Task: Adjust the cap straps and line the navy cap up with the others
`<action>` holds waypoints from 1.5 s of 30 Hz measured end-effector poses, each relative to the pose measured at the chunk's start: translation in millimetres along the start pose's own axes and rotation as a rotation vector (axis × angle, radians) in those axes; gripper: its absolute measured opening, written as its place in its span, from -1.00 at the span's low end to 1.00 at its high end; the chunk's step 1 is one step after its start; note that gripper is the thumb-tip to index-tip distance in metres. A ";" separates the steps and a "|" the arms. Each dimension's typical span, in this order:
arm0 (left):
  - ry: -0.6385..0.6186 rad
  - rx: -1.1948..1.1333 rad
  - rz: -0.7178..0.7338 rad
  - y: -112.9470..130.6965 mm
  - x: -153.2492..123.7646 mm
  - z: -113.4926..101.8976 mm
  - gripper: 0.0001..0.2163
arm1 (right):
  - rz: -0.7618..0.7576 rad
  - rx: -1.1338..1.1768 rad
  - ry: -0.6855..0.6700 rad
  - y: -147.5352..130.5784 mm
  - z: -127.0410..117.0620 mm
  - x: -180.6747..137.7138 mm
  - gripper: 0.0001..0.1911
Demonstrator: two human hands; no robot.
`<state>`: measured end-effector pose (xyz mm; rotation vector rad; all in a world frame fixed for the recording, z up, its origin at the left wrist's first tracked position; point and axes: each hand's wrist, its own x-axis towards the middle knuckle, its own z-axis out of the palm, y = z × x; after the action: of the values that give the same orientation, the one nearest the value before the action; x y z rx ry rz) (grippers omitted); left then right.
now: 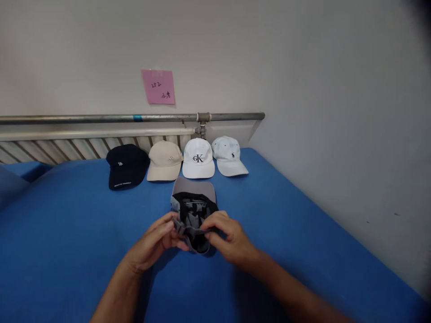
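Note:
A grey cap [193, 202] with a black inner lining lies upside down on the blue surface [286, 233], its brim pointing away from me. My left hand [158, 242] and my right hand [229, 237] both pinch the strap at the back of this cap, fingers closed on it from either side. The strap's middle is partly hidden by my fingers.
Behind the grey cap a row of caps sits by the wall: a black cap [126, 166], a beige cap [164, 160], a white cap [198, 158] with black letters, and a pale cap [229, 155]. A metal pipe [101, 118] and a pink note [158, 86] are on the wall.

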<state>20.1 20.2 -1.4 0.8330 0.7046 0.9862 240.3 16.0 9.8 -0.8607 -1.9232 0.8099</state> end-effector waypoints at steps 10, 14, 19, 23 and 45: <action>0.372 0.592 0.597 11.8 -5.0 15.8 -0.71 | 0.109 0.257 -0.181 -1.8 -24.1 3.6 -0.79; 0.129 0.697 0.381 12.1 -7.6 27.0 -0.65 | 0.070 0.284 -0.182 0.5 -28.6 4.4 -0.81; 0.001 0.864 0.227 7.3 -8.2 20.8 -0.81 | 0.243 0.288 0.009 13.6 -33.1 6.8 -0.81; -0.082 0.778 0.128 5.0 -8.6 22.5 -0.85 | 0.320 0.221 0.046 20.7 -26.4 8.0 -0.80; -0.016 0.679 -0.029 -4.2 0.4 25.8 -0.82 | -0.351 -0.236 -0.012 7.8 -3.0 -2.3 -0.85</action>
<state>43.1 12.2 8.0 1.4112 1.0572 0.7086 245.8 19.0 3.9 -0.6263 -2.1295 0.3847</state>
